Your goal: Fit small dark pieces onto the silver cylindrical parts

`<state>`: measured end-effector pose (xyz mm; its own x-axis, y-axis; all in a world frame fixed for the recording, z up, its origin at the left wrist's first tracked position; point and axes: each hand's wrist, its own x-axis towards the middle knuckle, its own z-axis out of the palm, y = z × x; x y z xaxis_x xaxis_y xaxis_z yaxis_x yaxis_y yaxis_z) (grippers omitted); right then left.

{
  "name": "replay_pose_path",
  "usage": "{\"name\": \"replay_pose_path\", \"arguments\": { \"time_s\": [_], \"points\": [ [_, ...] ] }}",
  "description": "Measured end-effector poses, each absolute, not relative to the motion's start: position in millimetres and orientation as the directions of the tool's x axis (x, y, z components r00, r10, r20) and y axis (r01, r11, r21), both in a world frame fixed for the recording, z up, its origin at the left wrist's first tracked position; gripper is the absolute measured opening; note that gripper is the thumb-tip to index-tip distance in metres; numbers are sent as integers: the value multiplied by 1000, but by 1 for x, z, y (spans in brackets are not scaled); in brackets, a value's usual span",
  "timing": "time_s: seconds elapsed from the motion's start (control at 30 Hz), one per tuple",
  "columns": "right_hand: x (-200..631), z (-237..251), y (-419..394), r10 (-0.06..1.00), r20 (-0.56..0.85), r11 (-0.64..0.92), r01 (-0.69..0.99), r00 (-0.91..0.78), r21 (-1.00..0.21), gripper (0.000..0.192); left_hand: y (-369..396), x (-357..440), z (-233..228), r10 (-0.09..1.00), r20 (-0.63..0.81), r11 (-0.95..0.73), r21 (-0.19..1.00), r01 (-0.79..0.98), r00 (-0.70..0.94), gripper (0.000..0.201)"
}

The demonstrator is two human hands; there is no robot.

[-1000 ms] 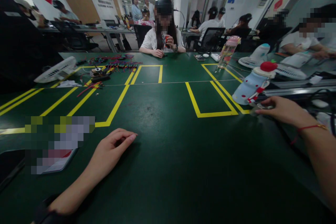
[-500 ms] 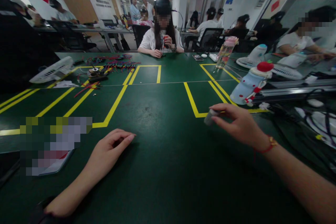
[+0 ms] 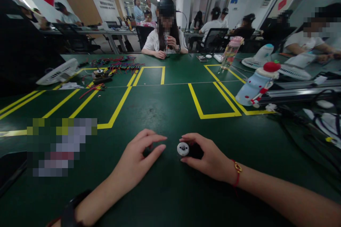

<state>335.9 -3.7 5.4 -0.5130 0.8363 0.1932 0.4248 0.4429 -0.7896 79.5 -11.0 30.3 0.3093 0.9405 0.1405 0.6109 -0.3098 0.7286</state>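
Small round part (image 3: 183, 148) sits grasped in right hand (image 3: 210, 158) fingers on the table (image 3: 170, 191); left hand (image 3: 135, 159) fingers loosely curled, empty.

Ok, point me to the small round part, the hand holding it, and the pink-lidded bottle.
small round part (image 3: 183, 148), head view, on its pale round face.
right hand (image 3: 210, 156), head view, on the back of the hand.
pink-lidded bottle (image 3: 230, 54), head view, on its clear body.

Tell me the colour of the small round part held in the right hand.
The small round part in the right hand has a silvery-white face and dark body, seen in the head view.
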Motion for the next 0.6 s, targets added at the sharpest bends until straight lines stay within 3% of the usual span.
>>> {"name": "replay_pose_path", "arguments": {
  "time_s": [0.13, 0.27, 0.6],
  "points": [
    [333, 3, -3, 832, 172, 442, 441, -528, -781, 40, -12, 123, 46, 878, 181, -413, 755, 510, 443, 18],
    [333, 3, -4, 825, 190, 460, 437, -533, -773, 45, -7, 124, 46, 901, 206, -382, 794, 474, 382, 14],
    [331, 4, -8, 834, 208, 471, 460, -511, -753, 42, -5, 115, 11, 926, 69, -328, 632, 703, 370, 5]
  ]
}}
